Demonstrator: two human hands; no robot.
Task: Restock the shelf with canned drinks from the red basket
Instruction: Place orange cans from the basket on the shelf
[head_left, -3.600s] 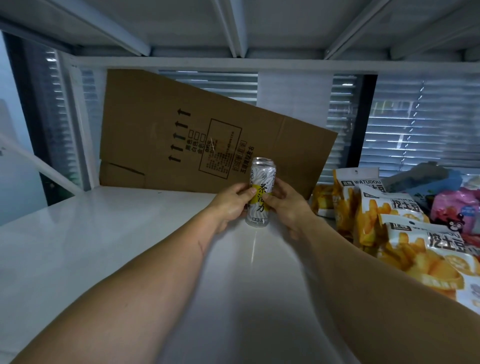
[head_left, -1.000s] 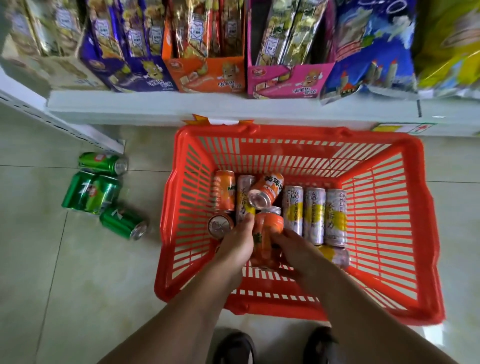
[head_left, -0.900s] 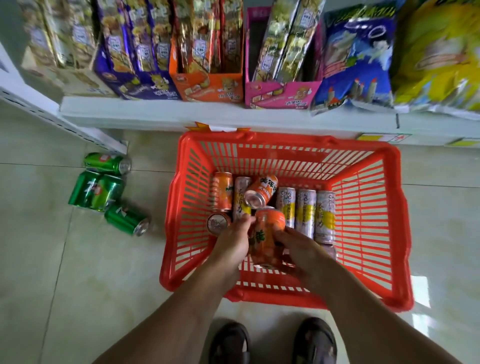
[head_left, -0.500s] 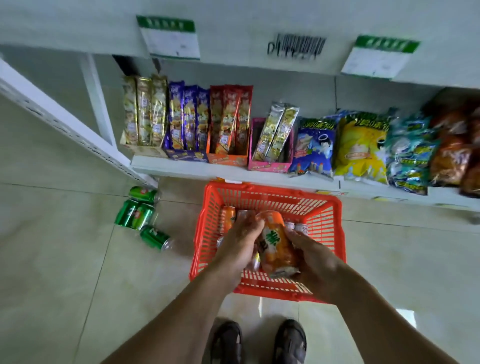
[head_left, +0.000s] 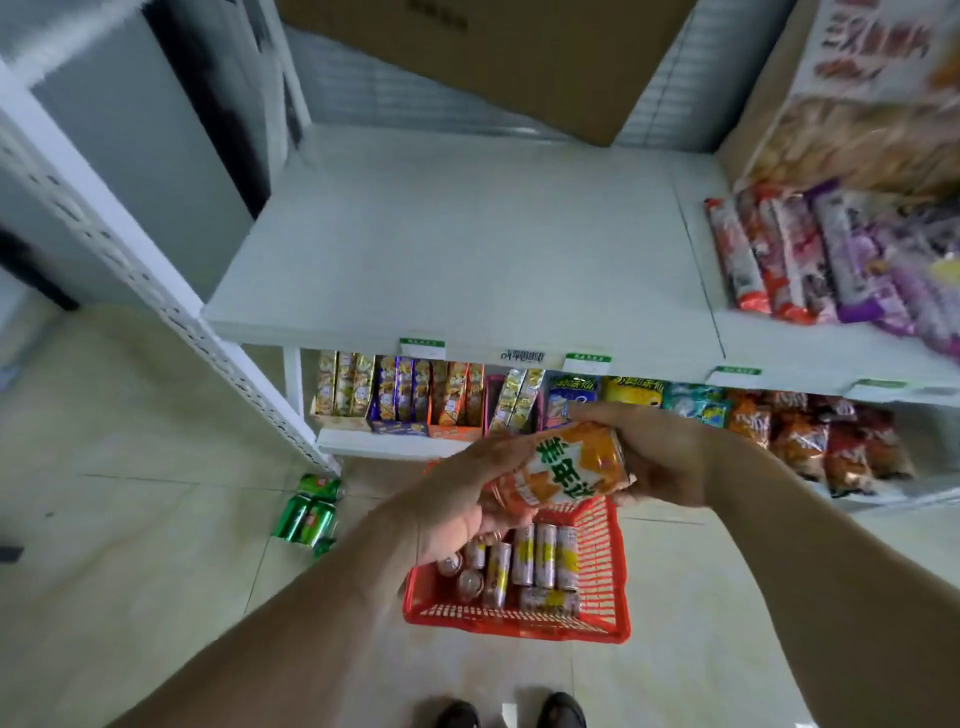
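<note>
Above the red basket (head_left: 605, 551) — both hands, left (head_left: 467, 493) and right (head_left: 660, 457), grip one orange can (head_left: 563, 465), tilted sideways.

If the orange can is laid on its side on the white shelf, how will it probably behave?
The orange can, held sideways between the left hand and right hand, is a smooth cylinder, so it would likely roll on the flat white shelf. Its glossy surface may be somewhat slippery. Standing upright, it should probably stay put.
</note>
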